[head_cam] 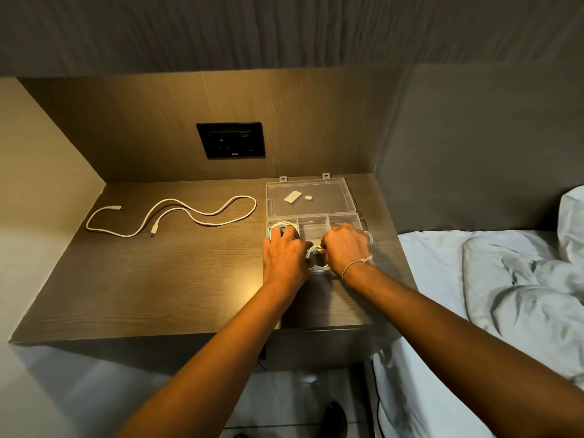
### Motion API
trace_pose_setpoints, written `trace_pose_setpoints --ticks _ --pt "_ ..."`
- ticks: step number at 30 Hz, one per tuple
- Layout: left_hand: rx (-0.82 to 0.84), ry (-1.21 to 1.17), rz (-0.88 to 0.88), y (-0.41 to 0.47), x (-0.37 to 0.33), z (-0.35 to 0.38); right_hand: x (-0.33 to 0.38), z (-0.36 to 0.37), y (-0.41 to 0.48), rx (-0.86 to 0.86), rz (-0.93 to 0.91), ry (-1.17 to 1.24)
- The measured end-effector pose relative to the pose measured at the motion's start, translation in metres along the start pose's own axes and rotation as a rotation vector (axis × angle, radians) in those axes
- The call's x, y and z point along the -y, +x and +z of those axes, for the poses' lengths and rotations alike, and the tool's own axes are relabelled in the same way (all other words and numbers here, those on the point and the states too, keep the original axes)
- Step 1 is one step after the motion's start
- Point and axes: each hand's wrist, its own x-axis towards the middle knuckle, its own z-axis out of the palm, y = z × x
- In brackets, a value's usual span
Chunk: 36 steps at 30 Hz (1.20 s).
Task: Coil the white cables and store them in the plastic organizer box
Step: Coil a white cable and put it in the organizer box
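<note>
A clear plastic organizer box (316, 223) lies open on the wooden bedside table (177, 279), its lid (308, 197) folded back. One coiled white cable (282, 225) sits in the box's far left compartment, under the fingertips of my left hand (284, 252). My right hand (343, 246) pinches a second coiled white cable (316, 258) down in a near compartment. A loose white cable (177, 213) lies uncoiled in a long loop at the table's left.
A black wall socket panel (230, 140) is set in the wooden back panel. A bed with white crumpled sheets (493, 279) borders the table on the right. A dark shoe (335, 418) shows on the floor below.
</note>
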Motion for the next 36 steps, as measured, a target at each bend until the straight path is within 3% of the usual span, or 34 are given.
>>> trace_pose_setpoints --ticks 5,10,21,36 --pt "0.069 0.154 0.027 0.010 0.000 -0.007 -0.017 -0.012 0.001 0.172 -0.211 0.035" --pt "0.085 0.227 0.029 0.015 -0.004 -0.007 -0.028 -0.031 0.007 0.314 -0.293 0.002" --pt "0.139 0.254 0.061 0.017 -0.003 -0.007 0.004 -0.023 0.011 0.197 -0.322 -0.339" --pt "0.240 0.176 0.008 0.021 0.001 -0.009 -0.002 -0.025 0.009 0.230 -0.268 -0.227"
